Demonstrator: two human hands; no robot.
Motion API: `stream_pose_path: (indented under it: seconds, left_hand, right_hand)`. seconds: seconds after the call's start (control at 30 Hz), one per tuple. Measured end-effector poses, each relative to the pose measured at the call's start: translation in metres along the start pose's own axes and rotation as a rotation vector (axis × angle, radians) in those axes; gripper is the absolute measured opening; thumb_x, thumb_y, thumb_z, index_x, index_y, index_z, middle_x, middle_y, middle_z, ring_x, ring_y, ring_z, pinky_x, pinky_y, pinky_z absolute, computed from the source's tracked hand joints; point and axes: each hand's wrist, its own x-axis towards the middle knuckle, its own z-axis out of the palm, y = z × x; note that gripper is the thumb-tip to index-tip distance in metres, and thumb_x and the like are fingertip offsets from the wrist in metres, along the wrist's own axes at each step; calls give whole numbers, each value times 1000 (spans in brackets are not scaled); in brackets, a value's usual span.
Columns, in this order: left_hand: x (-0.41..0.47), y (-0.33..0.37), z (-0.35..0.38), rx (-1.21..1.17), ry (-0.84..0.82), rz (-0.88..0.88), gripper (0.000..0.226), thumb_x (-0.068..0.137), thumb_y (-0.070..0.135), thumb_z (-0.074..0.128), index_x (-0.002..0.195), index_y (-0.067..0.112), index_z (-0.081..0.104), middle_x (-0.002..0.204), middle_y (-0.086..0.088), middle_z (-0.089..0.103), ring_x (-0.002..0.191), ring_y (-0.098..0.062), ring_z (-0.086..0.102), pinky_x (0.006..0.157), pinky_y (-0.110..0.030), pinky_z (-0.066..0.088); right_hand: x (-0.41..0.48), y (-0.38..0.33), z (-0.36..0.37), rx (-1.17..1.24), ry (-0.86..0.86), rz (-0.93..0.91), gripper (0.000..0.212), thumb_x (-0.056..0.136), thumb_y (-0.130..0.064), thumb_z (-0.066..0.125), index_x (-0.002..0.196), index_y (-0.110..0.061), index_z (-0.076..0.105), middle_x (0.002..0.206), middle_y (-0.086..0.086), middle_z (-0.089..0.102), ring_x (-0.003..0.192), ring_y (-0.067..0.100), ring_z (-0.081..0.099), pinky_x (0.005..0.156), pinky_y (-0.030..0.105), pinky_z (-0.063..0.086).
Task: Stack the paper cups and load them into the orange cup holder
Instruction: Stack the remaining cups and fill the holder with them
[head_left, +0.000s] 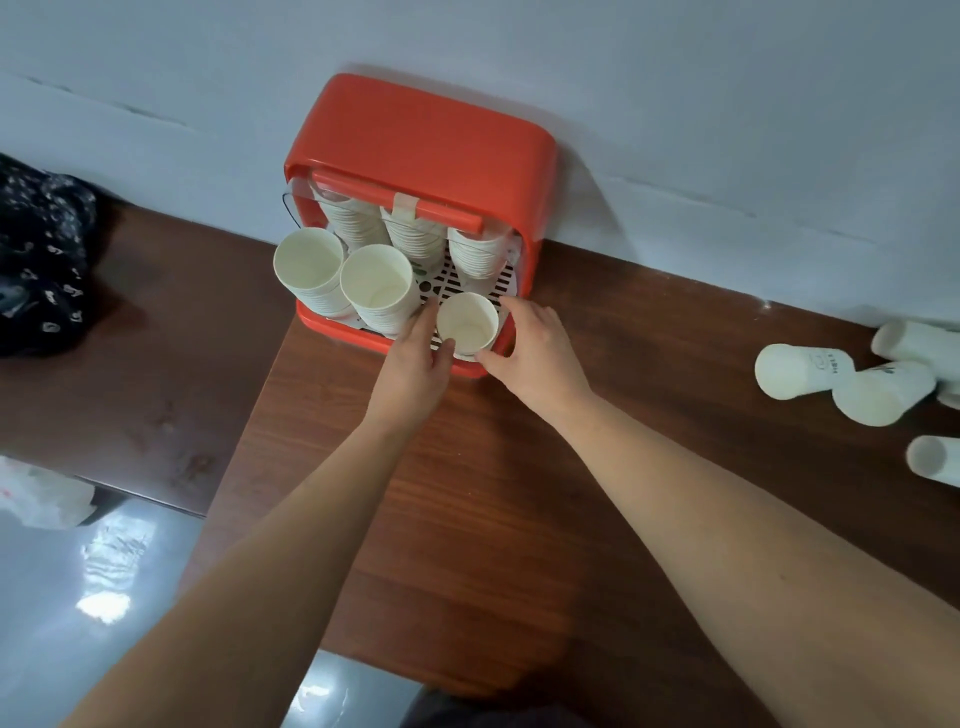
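Note:
The orange cup holder stands against the wall on the brown table, its front open over a white slotted tray. Several tall stacks of white paper cups fill it; two front stacks lean outward. At the front right corner sits a short cup stack. My left hand grips its left side and my right hand grips its right side, fingers around the rim.
Several loose white paper cups lie on their sides at the table's right edge. A black patterned cloth lies at the far left. A white plastic bag rests on the grey floor below the table's left edge.

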Motion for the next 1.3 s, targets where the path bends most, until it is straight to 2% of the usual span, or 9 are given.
stream_pose_path:
  seconds: [0.1, 0.17, 0.3, 0.47, 0.63, 0.73, 1.0, 1.2, 1.3]
  left_hand:
    - [-29, 19, 3, 23, 163, 60, 43, 99, 10, 51, 141, 4, 48, 146, -10, 47, 136, -24, 44, 111, -39, 40]
    - [-44, 34, 12, 46, 232, 146, 34, 95, 6, 53, 129, 2, 54, 130, -10, 52, 122, -25, 52, 102, -43, 47]
    - [-43, 80, 53, 4, 5, 178, 26, 94, 11, 60, 119, 8, 57, 112, 2, 53, 101, -11, 53, 92, -42, 51]
    - [-11, 169, 147, 75, -278, 149, 52, 93, 35, 66, 138, 16, 47, 138, 0, 46, 120, -8, 47, 98, -20, 35]
    - [32, 226, 243, 124, -343, 118, 100, 81, 42, 79, 156, 15, 18, 159, -8, 19, 147, -25, 27, 116, -39, 31]
    - [56, 239, 283, 211, -390, 121, 110, 77, 40, 83, 158, 18, 12, 163, -8, 13, 151, -26, 19, 118, -45, 29]
    - [86, 240, 326, 261, -313, 290, 86, 79, 26, 81, 149, 19, 31, 150, -5, 34, 138, -28, 36, 105, -41, 39]
    - [79, 238, 322, 211, -345, 284, 65, 78, 29, 80, 125, 16, 38, 116, -1, 54, 102, -21, 55, 76, -30, 41]
    - [65, 233, 297, 76, -284, 183, 64, 79, 31, 81, 126, 17, 39, 121, 3, 54, 104, -14, 55, 75, -22, 43]
  right_hand:
    - [-29, 21, -33, 67, -5, 120, 60, 90, -38, 70, 141, -17, 48, 141, 2, 53, 129, 17, 49, 110, 37, 43]
    - [-56, 50, -57, 46, -7, 182, 56, 92, -40, 66, 141, -18, 49, 143, 1, 51, 132, 16, 48, 111, 37, 43]
    - [-104, 130, -113, -72, 17, 299, 51, 94, -37, 64, 138, -17, 51, 143, 2, 50, 134, 19, 45, 112, 37, 40]
    - [-133, 234, -189, -208, 206, 415, 49, 91, -31, 65, 134, -10, 54, 136, 10, 52, 129, 27, 48, 111, 41, 39]
    - [-140, 310, -220, -425, 106, 349, 79, 86, -35, 71, 151, -12, 33, 153, 17, 36, 141, 34, 35, 114, 45, 35]
    - [-132, 341, -222, -544, 4, 255, 87, 85, -19, 69, 157, -16, 21, 160, 15, 24, 147, 33, 25, 119, 42, 25]
    - [-114, 372, -209, -641, -10, 135, 75, 83, 1, 61, 150, -20, 36, 149, 7, 40, 136, 31, 35, 106, 43, 38]
    - [-110, 380, -213, -659, 64, 62, 73, 74, -24, 79, 140, -16, 47, 132, 2, 55, 116, 31, 49, 94, 41, 43]
    - [-109, 361, -217, -426, 149, 146, 74, 76, -36, 78, 139, -13, 47, 133, 5, 56, 119, 29, 49, 99, 40, 42]
